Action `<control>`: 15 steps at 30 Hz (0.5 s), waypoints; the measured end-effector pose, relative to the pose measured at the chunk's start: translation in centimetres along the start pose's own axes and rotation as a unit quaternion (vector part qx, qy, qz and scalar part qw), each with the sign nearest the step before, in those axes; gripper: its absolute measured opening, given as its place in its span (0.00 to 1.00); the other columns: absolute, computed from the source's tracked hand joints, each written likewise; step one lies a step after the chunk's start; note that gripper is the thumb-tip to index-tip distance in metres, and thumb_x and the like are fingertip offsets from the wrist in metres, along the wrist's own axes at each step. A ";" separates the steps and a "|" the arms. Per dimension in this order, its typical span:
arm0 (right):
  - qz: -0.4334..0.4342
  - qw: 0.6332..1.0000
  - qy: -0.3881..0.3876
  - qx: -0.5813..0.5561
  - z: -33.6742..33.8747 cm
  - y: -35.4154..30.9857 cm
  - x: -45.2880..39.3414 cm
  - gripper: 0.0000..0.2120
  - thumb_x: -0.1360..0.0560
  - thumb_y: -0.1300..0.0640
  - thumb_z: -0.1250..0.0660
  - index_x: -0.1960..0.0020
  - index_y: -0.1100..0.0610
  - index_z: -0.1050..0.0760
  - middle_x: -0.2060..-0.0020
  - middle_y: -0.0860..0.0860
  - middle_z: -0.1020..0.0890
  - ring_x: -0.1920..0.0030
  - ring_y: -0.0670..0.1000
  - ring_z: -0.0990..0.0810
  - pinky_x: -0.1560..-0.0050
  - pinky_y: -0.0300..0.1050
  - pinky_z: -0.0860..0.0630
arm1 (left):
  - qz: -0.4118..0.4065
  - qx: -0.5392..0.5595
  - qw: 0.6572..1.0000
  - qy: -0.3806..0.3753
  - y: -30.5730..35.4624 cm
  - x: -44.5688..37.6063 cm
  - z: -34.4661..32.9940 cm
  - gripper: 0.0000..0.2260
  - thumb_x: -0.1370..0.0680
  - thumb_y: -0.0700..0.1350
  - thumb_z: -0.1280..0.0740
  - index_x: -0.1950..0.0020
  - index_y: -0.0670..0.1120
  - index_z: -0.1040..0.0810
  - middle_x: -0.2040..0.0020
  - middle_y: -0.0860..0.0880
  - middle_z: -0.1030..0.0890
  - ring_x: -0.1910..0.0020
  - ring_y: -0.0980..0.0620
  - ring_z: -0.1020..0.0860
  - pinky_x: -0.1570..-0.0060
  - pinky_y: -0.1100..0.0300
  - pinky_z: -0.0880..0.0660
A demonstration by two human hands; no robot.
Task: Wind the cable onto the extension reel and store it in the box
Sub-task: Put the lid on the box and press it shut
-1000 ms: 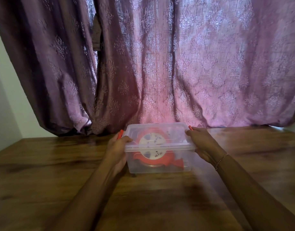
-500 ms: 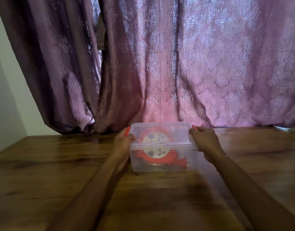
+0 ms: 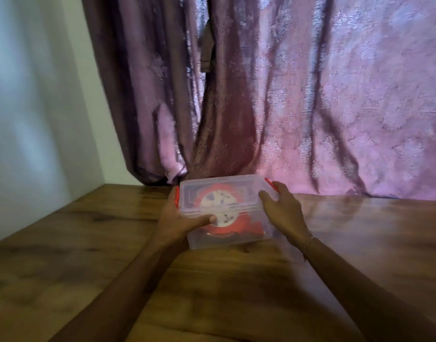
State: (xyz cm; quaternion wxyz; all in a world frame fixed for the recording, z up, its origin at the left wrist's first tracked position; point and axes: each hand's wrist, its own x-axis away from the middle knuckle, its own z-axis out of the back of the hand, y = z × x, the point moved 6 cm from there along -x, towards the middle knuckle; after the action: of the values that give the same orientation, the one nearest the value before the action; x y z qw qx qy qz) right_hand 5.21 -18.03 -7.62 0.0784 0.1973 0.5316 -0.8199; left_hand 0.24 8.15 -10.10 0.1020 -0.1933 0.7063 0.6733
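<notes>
Low centre of the frame, on the brown wooden worktop point(image 3: 88, 243), sits the clear plastic storage box with red side clips point(image 3: 236, 240), lid on, right in front of the purple patterned curtain point(image 3: 310, 107). Inside it, showing through lid and wall, is the red extension reel with its white hub point(image 3: 219, 206); the cable itself can't be made out through the plastic.

The risk now, as I judge it: the box looks slightly tipped, and the worktop is glossy. If a clip isn't properly seated, a lift could pop the lid, and the reel could shift inside and drag the box off balance. A push on one side alone could skid it toward the curtain.

Now the grip. The left hand point(image 3: 180, 218) wraps the box's left end just below the red clip point(image 3: 177, 197), thumb laid flat across the front wall. The right hand point(image 3: 283, 208) is loosely spread over the right end, fingers resting on the lid beside the other clip point(image 3: 270, 183), partly curled, not clenched.
</notes>
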 end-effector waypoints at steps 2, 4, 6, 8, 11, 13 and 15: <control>0.012 0.999 -0.031 -0.015 -3.6 -1.6 0.1 0.23 0.21 0.43 0.38 0.29 0.51 0.32 0.38 0.50 0.22 0.45 0.51 0.24 0.47 0.45 0.27 | 0.011 -0.004 0.999 0.038 0.4 1.4 3.4 0.40 0.37 0.33 0.15 0.28 0.45 0.25 0.36 0.40 0.16 0.39 0.40 0.15 0.46 0.40 0.16; 0.006 0.998 -0.058 -0.031 -7.4 -3.1 0.4 0.22 0.22 0.42 0.37 0.33 0.52 0.32 0.44 0.49 0.21 0.49 0.52 0.23 0.50 0.47 0.27 | 0.008 -0.036 0.994 0.100 1.2 3.2 7.2 0.39 0.37 0.36 0.14 0.29 0.45 0.24 0.38 0.44 0.15 0.42 0.45 0.14 0.50 0.49 0.15; 0.007 0.997 -0.073 -0.033 -11.3 -4.8 0.9 0.18 0.23 0.43 0.38 0.39 0.52 0.32 0.47 0.53 0.19 0.52 0.56 0.22 0.51 0.49 0.25 | -0.015 -0.087 0.985 0.149 2.4 5.1 10.9 0.40 0.39 0.41 0.12 0.30 0.47 0.24 0.40 0.50 0.14 0.43 0.51 0.14 0.51 0.59 0.15; 0.016 0.995 -0.095 -0.027 -15.2 -6.8 1.7 0.16 0.23 0.43 0.40 0.40 0.51 0.31 0.47 0.57 0.18 0.50 0.60 0.21 0.50 0.51 0.25 | 0.009 -0.107 0.979 0.176 3.1 7.0 14.1 0.49 0.44 0.53 0.11 0.27 0.47 0.27 0.37 0.49 0.15 0.38 0.48 0.16 0.45 0.56 0.16; 0.032 0.990 -0.137 -0.032 -20.7 -9.4 3.1 0.19 0.23 0.41 0.42 0.35 0.47 0.30 0.44 0.57 0.19 0.45 0.62 0.21 0.47 0.51 0.26 | -0.017 -0.181 0.952 0.247 4.8 10.0 18.9 0.45 0.41 0.57 0.14 0.27 0.51 0.28 0.37 0.54 0.16 0.39 0.52 0.16 0.46 0.58 0.16; 0.051 0.985 -0.158 -0.050 -23.9 -11.1 4.1 0.18 0.22 0.42 0.42 0.34 0.45 0.29 0.42 0.57 0.19 0.43 0.62 0.22 0.47 0.48 0.28 | -0.037 -0.227 0.932 0.280 6.1 11.9 21.7 0.39 0.38 0.53 0.14 0.31 0.55 0.28 0.40 0.62 0.17 0.42 0.60 0.17 0.51 0.62 0.16; 0.075 0.977 -0.182 -0.079 -27.3 -13.2 5.5 0.16 0.21 0.46 0.42 0.34 0.44 0.27 0.40 0.55 0.19 0.42 0.61 0.22 0.49 0.43 0.32 | -0.044 -0.272 0.909 0.314 7.5 13.8 24.7 0.38 0.37 0.51 0.14 0.33 0.58 0.30 0.42 0.69 0.19 0.43 0.68 0.19 0.52 0.68 0.18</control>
State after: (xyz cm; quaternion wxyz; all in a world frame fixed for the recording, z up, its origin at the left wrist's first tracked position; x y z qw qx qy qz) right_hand 2.30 12.63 -8.46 0.2509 0.0774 0.5552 -0.7892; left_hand -18.20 30.90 -10.64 -0.1520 -0.4454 0.4825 0.7388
